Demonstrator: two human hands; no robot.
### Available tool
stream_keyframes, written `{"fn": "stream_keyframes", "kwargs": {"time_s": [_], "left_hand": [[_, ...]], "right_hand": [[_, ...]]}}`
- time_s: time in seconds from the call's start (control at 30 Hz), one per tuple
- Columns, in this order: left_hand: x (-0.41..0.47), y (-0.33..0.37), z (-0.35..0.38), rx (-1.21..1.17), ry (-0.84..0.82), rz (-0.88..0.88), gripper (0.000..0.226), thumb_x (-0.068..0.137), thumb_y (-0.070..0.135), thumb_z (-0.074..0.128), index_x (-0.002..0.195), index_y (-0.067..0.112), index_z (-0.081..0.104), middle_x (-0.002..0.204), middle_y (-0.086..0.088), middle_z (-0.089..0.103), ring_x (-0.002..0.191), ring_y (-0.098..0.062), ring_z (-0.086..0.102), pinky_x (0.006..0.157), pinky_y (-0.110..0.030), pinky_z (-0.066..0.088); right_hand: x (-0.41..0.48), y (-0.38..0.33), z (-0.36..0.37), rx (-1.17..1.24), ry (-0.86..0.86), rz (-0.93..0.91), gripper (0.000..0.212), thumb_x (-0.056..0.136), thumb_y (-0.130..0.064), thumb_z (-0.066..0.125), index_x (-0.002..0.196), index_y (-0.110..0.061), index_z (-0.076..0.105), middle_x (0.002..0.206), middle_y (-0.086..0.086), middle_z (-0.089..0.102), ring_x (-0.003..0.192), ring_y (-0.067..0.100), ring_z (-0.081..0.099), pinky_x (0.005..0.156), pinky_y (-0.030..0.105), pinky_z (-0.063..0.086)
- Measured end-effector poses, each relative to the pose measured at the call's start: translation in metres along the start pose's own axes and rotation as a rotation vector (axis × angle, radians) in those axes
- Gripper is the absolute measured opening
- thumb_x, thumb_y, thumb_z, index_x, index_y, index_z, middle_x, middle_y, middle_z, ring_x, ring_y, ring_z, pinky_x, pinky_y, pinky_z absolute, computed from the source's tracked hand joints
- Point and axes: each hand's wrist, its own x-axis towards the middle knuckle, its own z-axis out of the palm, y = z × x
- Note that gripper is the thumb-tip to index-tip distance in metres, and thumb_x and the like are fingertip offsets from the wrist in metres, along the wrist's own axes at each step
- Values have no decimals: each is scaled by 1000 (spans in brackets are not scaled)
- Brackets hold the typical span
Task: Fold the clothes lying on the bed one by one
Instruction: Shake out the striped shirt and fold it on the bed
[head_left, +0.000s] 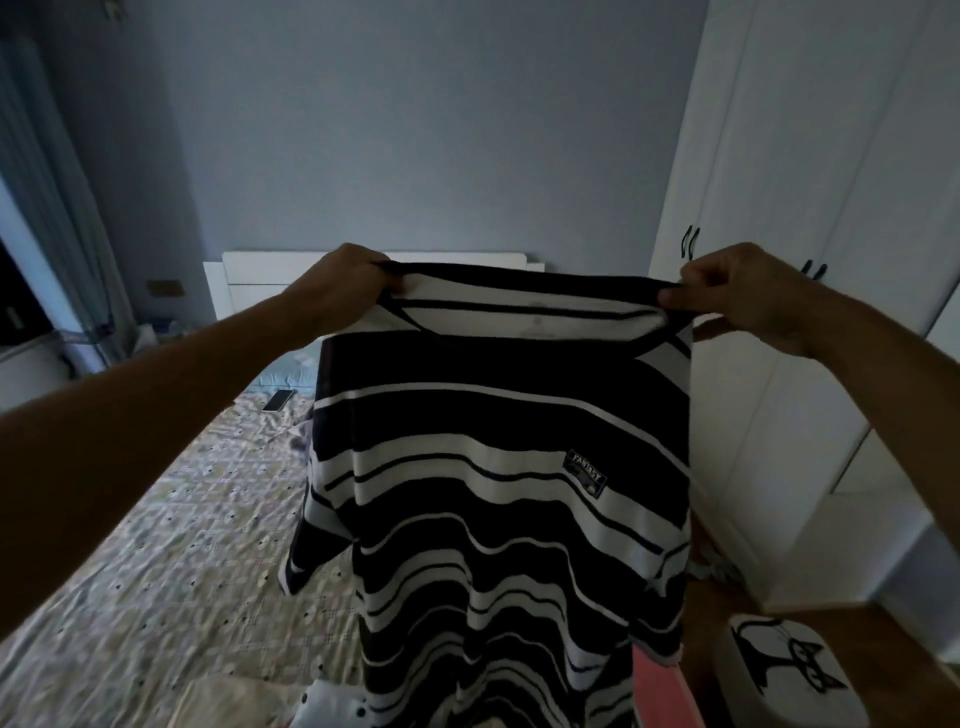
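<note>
we see a striped shirt (498, 467), dark with white stripes, held up in the air over the bed (171, 545). it hangs straight down from its top edge, and a small patch with letters sits on its chest. the left hand (347, 283) pinches the top left corner of the shirt, with the fingers closed tight on the cloth. the right hand (748, 291) pinches the top right corner the same way. both arms reach out in front, and the top edge is pulled flat between the two hands.

under the shirt the bed has a pale sheet with small dots. a phone (278, 400) lies on the bed near the far end. a white headboard (244, 283) stands behind the shirt against a blue wall. a white wardrobe (810, 171) with dark handles stands on the right. low on the right there is a round white thing with a cat drawing (789, 660), maybe a stool, but it is hard to tell in the dim room.
</note>
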Motion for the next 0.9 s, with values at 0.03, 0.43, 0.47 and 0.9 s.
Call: {"fn": "stream_keyframes", "kwargs": {"time_s": [0.03,0.43,0.47,0.9], "left_hand": [[-1,2,3,13,-14,16,16,68,34,58,55,31,67,62,1,55,63,-18,46,62,-30,33],[-4,-24,25,-315,-115,-75,52,81,45,66,100,-3,69,90,-11,61,84,-27,54,77,-41,40],[-6,-25,28,-345,-107,-48,43,86,43,66,95,1,71,89,-9,65,84,-26,57,78,-38,44],[10,-40,13,373,70,445,22,87,17,74,77,9,56,68,-5,59,65,-25,55,58,-30,40]], "right_hand": [[2,2,-1,-77,52,-40,49,72,-31,81,46,-20,40,74,16,56,76,21,59,65,30,58],[4,24,13,-108,315,-188,44,98,-18,60,63,-17,33,62,2,24,53,7,27,51,26,22],[2,25,15,-93,292,-193,41,99,-26,58,66,-13,37,65,3,28,56,11,29,53,27,23],[-11,57,-21,-414,66,-236,28,87,-51,62,65,-36,57,63,-11,58,59,6,52,63,33,38]]}}
